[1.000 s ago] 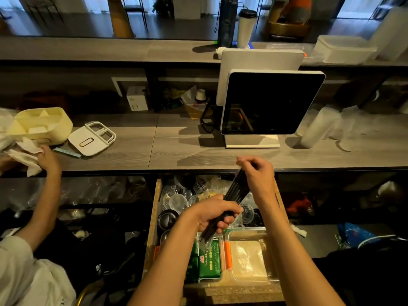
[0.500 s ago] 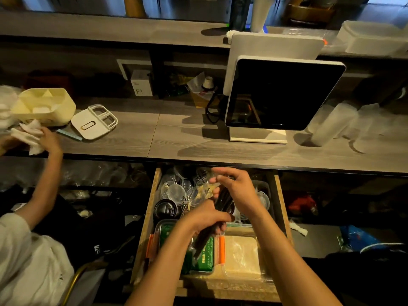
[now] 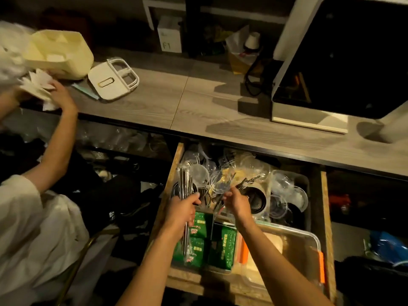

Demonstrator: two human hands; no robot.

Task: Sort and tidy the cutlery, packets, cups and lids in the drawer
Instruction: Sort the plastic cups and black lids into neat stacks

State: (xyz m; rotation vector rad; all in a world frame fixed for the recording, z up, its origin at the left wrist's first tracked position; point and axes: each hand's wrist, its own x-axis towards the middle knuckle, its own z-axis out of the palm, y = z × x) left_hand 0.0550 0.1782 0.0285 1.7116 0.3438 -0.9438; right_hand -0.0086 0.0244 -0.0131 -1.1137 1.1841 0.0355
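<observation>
Left hand [image 3: 185,208] is down in the open drawer [image 3: 176,164], its grip clenched round a bundle of metal cutlery [image 3: 185,184] that stands nearly upright along the drawer's left wall, long shiny stems poking up past the fist and down below it over the green packets [image 3: 204,241]. Right hand [image 3: 235,200] is just beside it, its grip pinching a few darker pieces of loose cutlery [image 3: 245,181] that slant up toward the clear cups and lids [image 3: 223,173] heaped at the back. A black cup [image 3: 257,196] sits right of that hand, and a clear lidded box [image 3: 293,241] with orange clips fills the near right of the drawer.

Those metal stems look stiff, slick and fairly heavy as a bunch, so they'll likely want a firm hold round the middle, as the left hand has them, or they'll fan out and slide. The clear cups and lids look thin and light, probably easy to crush or crack; better lifted by the rim, nested together. The packets look soft and flat, easy to pinch by an edge.

Up on the bench [image 3: 198,100], a second person's hand [image 3: 59,93] rests on white paper napkins [image 3: 37,85] beside a cream divided tray [image 3: 59,51] and a white lid [image 3: 112,79], while a dark monitor [image 3: 344,56] stands at the right
</observation>
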